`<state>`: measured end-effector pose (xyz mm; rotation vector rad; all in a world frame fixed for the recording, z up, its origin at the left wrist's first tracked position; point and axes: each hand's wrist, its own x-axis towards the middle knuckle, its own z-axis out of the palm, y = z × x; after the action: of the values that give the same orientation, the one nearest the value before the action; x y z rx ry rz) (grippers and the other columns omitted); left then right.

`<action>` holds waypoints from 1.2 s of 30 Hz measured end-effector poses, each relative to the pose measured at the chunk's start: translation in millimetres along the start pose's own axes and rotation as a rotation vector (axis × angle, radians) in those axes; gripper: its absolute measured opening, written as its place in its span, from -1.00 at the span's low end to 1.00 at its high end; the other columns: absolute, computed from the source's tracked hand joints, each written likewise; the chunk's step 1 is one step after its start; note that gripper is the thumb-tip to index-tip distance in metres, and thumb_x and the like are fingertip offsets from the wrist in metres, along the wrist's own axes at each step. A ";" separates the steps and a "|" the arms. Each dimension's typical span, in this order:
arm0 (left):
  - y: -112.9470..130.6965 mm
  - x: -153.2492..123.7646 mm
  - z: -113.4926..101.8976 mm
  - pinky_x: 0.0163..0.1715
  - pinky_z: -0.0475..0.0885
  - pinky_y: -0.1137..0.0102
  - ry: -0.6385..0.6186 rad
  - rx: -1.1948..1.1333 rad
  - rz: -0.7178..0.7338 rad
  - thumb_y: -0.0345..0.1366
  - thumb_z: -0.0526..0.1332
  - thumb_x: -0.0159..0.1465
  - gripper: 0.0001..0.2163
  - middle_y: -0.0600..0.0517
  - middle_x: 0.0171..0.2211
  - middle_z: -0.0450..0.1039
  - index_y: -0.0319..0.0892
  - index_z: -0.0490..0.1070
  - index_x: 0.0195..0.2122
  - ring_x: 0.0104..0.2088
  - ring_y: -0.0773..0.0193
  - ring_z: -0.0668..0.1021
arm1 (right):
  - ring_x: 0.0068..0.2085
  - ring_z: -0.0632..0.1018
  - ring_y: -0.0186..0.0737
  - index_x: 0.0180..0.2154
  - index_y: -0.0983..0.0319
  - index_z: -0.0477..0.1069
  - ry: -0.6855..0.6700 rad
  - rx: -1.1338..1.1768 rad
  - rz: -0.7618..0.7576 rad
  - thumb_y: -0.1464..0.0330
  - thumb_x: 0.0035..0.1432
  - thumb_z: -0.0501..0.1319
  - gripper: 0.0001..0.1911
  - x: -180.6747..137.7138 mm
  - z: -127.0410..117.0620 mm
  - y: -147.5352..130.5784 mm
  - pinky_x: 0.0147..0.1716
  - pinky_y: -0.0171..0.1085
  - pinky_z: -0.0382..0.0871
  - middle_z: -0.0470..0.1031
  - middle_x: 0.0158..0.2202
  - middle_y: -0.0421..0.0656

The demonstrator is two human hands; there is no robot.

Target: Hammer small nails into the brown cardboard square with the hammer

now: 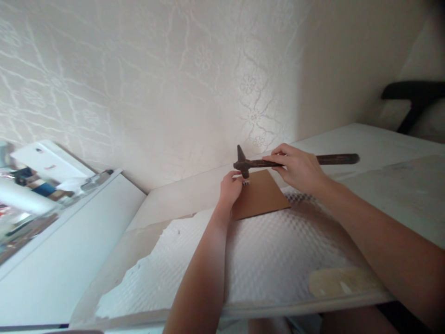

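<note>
A hammer with a dark, worn wooden handle is in my right hand, gripped partway along the handle. Its head hangs over a flat brown square sheet, close above the fingers of my left hand. Those fingers are bent at the sheet's left edge, against a small silvery toothed piece. What kind of piece it is, I cannot make out. The hammer's lower face appears to be at or just above this piece; contact is unclear.
Beneath the sheet lies a worn white table with a textured, torn covering. A patterned wall rises behind. At left, a white cabinet carries a white box and clutter. A black armrest shows at right.
</note>
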<state>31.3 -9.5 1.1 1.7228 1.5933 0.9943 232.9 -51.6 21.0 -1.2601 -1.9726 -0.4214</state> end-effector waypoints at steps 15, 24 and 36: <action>1.4 -1.0 -0.3 -0.18 0.37 0.34 0.001 0.020 -0.024 -0.35 0.15 0.08 -0.71 -0.07 -0.30 0.57 -0.20 0.49 -0.16 -0.24 0.18 0.55 | -0.21 0.49 -0.23 -0.08 0.07 0.50 -0.013 0.008 0.019 0.47 0.15 0.12 -0.65 0.2 -0.3 2.0 -0.46 -0.32 0.23 0.47 -0.16 -0.15; 3.5 -2.4 -0.9 -0.18 0.37 0.37 -0.008 0.019 -0.035 -0.37 0.16 0.08 -0.69 -0.04 -0.32 0.57 -0.20 0.47 -0.13 -0.24 0.20 0.55 | -0.20 0.49 -0.23 -0.07 0.09 0.50 0.014 0.018 0.030 0.48 0.14 0.14 -0.65 1.0 -2.2 -0.1 -0.44 -0.31 0.26 0.47 -0.16 -0.14; 3.0 -1.9 -0.5 -0.16 0.38 0.35 -0.002 0.019 -0.012 -0.37 0.14 0.09 -0.72 -0.06 -0.28 0.57 -0.20 0.49 -0.17 -0.23 0.18 0.56 | -0.21 0.50 -0.23 -0.08 0.08 0.50 -0.034 0.028 -0.007 0.47 0.15 0.12 -0.66 0.3 0.6 2.2 -0.44 -0.32 0.26 0.48 -0.16 -0.15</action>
<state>32.5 -11.7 3.6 1.7246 1.6150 0.9749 234.5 -50.0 20.6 -1.2506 -2.0049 -0.3774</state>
